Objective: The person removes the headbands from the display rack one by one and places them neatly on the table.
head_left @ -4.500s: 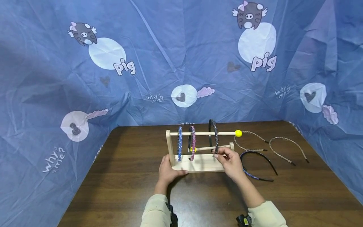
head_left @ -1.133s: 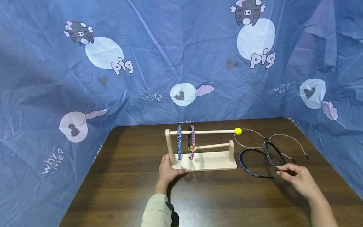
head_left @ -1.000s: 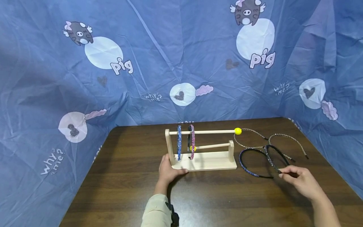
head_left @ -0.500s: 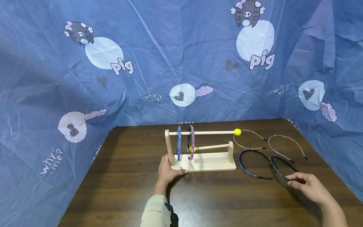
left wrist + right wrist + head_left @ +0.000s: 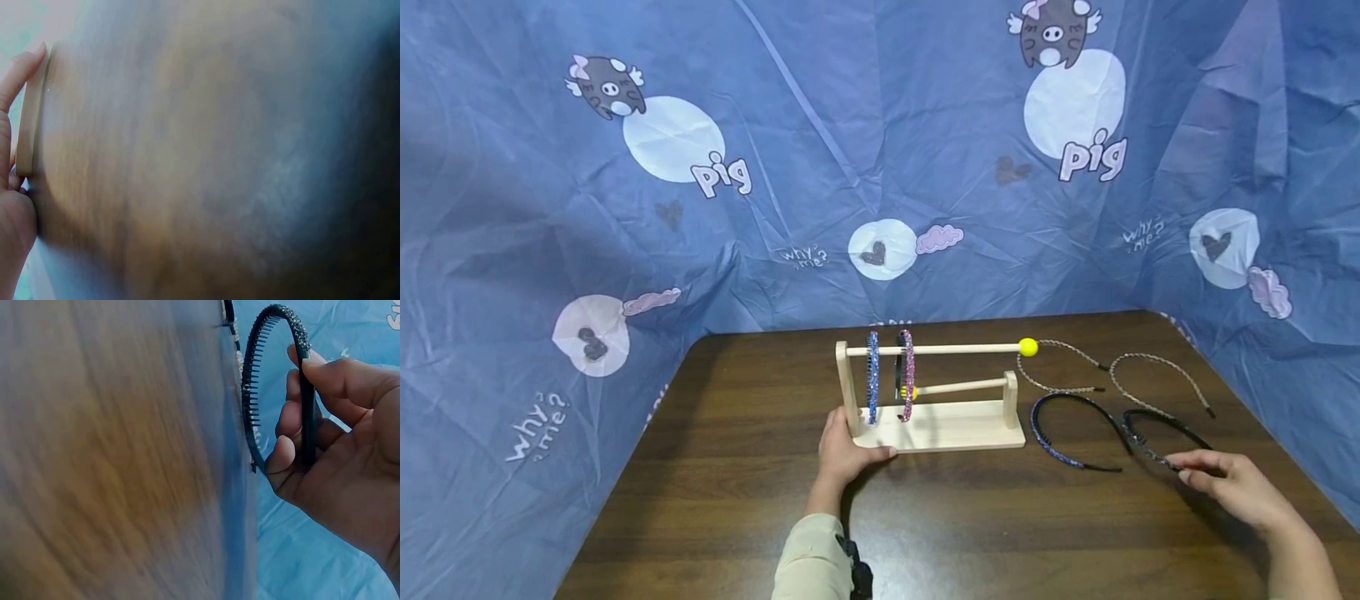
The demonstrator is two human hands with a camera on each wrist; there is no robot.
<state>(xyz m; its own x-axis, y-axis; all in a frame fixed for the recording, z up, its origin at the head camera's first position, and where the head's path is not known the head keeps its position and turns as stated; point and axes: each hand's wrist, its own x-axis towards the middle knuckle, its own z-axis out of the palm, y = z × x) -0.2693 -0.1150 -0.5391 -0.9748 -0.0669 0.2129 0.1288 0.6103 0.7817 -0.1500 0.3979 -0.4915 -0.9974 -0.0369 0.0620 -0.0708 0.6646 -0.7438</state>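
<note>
My right hand [image 5: 1240, 492] pinches a black glittery headband [image 5: 1151, 455] near one end, low over the table's right side. In the right wrist view, thumb and fingertips grip this toothed headband [image 5: 247, 394]. My left hand [image 5: 842, 457] holds the left end of a wooden headband stand [image 5: 962, 427], thumb along the base's front edge. The left wrist view shows that thumb on the base edge [image 5: 32, 119]. From the stand's upper rod hang a blue glitter headband [image 5: 873, 379] and a pink one [image 5: 909, 375].
Right of the stand, a dark blue glitter headband [image 5: 1058, 454] lies on the brown table [image 5: 970, 533]. Behind it lie two braided headbands, one [image 5: 1052, 388] near the rod's yellow ball [image 5: 1027, 347], the other [image 5: 1180, 367] farther right. A blue printed cloth [image 5: 805, 192] surrounds the table.
My right hand has taken the black headband off the upper rod, carried it right and lowered it toward the table past the dark blue headband. My left hand stays on the stand.
</note>
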